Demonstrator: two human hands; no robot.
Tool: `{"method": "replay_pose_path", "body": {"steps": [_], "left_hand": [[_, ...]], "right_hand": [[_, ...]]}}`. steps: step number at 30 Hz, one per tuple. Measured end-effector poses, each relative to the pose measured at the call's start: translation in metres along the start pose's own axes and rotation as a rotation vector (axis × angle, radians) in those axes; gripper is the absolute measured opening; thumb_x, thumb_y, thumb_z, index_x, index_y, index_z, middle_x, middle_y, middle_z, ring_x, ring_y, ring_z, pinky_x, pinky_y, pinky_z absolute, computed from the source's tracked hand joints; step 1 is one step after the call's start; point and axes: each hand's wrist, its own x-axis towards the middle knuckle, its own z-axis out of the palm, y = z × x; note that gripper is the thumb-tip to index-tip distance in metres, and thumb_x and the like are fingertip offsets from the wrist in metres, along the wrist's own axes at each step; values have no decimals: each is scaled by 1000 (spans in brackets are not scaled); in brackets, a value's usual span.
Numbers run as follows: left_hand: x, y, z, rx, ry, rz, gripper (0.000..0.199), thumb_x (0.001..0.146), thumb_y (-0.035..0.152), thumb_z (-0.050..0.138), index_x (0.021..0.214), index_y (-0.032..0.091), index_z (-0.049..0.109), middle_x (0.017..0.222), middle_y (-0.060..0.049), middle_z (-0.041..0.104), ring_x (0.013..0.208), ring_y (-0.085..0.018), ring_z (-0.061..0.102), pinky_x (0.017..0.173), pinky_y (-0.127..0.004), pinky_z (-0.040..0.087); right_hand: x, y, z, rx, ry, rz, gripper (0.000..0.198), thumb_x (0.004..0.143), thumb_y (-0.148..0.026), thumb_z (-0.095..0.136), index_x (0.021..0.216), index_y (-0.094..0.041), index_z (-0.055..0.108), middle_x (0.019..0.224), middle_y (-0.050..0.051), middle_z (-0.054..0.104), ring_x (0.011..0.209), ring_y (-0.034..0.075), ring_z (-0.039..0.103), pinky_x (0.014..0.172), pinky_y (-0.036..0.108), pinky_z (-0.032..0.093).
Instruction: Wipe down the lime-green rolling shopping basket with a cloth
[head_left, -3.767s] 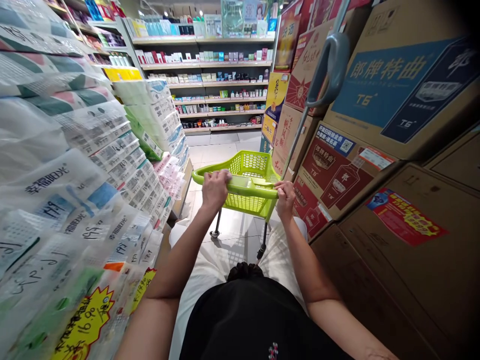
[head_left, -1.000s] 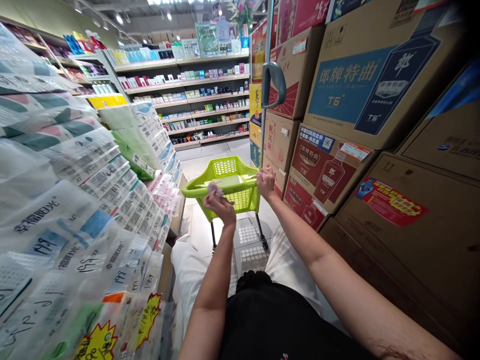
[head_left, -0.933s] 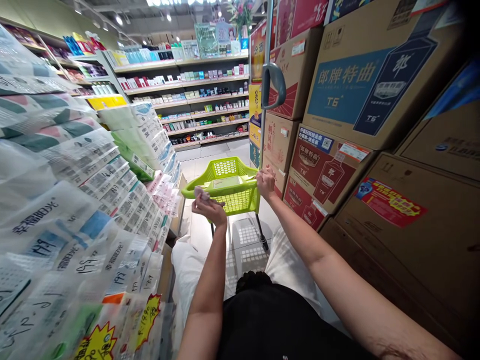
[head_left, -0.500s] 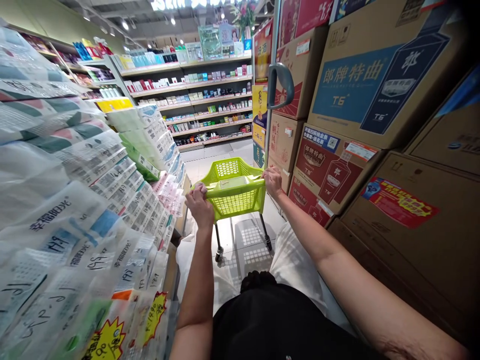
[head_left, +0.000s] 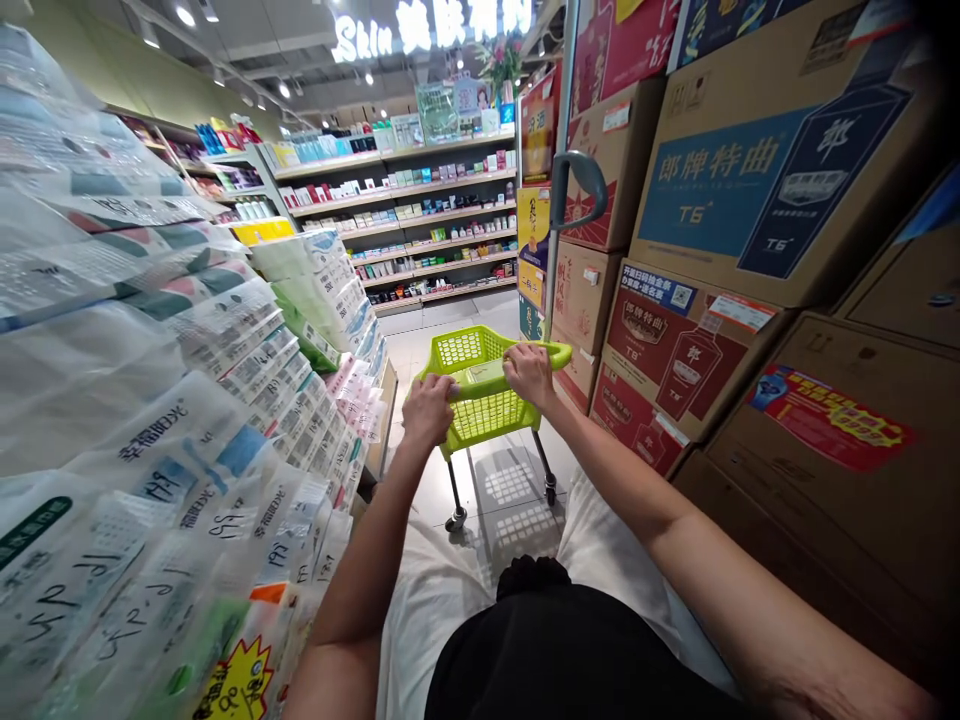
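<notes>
In front of me stands a lime-green shopping cart (head_left: 491, 420) with a perforated plastic basket and dark legs on casters. My left hand (head_left: 430, 408) is closed around the left part of its handlebar. The fingers of my right hand (head_left: 528, 371) wrap over the bar a little right of its middle, and the bar's right end sticks out past them. A pale flat item (head_left: 486, 371) lies inside the basket, partly hidden by the handle; its kind I cannot make out.
Plastic-wrapped tissue packs (head_left: 247, 330) are piled high along my left. Cardboard liquor cartons (head_left: 712, 170) form a wall on the right, beside a post with a grey handle (head_left: 581, 190). Shelves of small boxed goods (head_left: 435, 215) stand ahead, beyond the tiled floor (head_left: 450, 312).
My right hand has shifted inward along the handlebar from its right end. My left hand has come in from the left corner. The cart sits slightly farther right in view.
</notes>
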Motion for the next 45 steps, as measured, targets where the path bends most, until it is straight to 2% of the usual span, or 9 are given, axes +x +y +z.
{"method": "replay_pose_path", "body": {"steps": [5,16,20,24,27,30,36,38,45], "left_hand": [[26,-21,-20,27,-153,-170,28,93,36,51,96,25,77,104,-10,74,97,-27,67,85,-38,55],[71,-1,-6,65,-456,-86,40,92,49,49,103,26,79,115,-8,78,105,-30,70,87,-37,52],[41,3,12,-1,-155,5,42,99,51,43,96,25,76,104,-9,77,103,-28,68,90,-37,50],[-9,12,40,-154,255,64,44,105,45,37,111,22,75,119,-15,73,117,-30,60,103,-44,44],[-25,21,50,-190,335,51,43,106,42,37,116,23,74,130,-17,69,122,-32,57,107,-48,40],[-7,32,38,-110,198,69,42,105,43,38,110,22,74,120,-17,72,117,-33,58,102,-48,44],[65,42,4,38,-321,-100,39,95,50,54,95,20,77,105,-15,75,101,-32,67,89,-41,50],[64,42,5,-5,-347,-134,42,97,52,50,93,19,77,104,-15,75,99,-32,68,88,-41,51],[-31,47,55,-224,285,18,43,104,47,41,120,23,72,132,-18,67,128,-34,54,110,-51,40]], "right_hand": [[-7,0,11,-5,4,-74,23,100,-30,43,103,-23,65,111,8,72,104,27,57,94,40,36],[6,31,16,31,-17,30,20,93,-23,48,103,-23,65,116,6,72,107,28,56,98,41,36],[7,37,15,42,-10,23,23,91,-21,47,104,-23,66,116,7,73,107,28,56,98,42,38],[7,39,16,37,-3,28,24,90,-21,46,104,-23,66,116,8,73,107,29,56,96,42,38],[7,40,17,40,-17,28,24,92,-20,45,104,-24,66,117,7,73,109,29,57,98,43,37],[7,42,17,51,-25,30,26,94,-20,42,103,-24,66,118,7,73,110,29,57,101,44,35],[4,43,14,28,-29,44,29,97,-24,41,106,-24,68,118,8,72,111,30,57,101,44,35],[4,44,12,23,-35,38,30,96,-23,40,107,-23,68,118,8,72,110,30,57,100,44,36],[3,49,11,23,-19,25,28,96,-23,40,99,-24,68,114,5,73,107,28,59,100,43,34]]}}
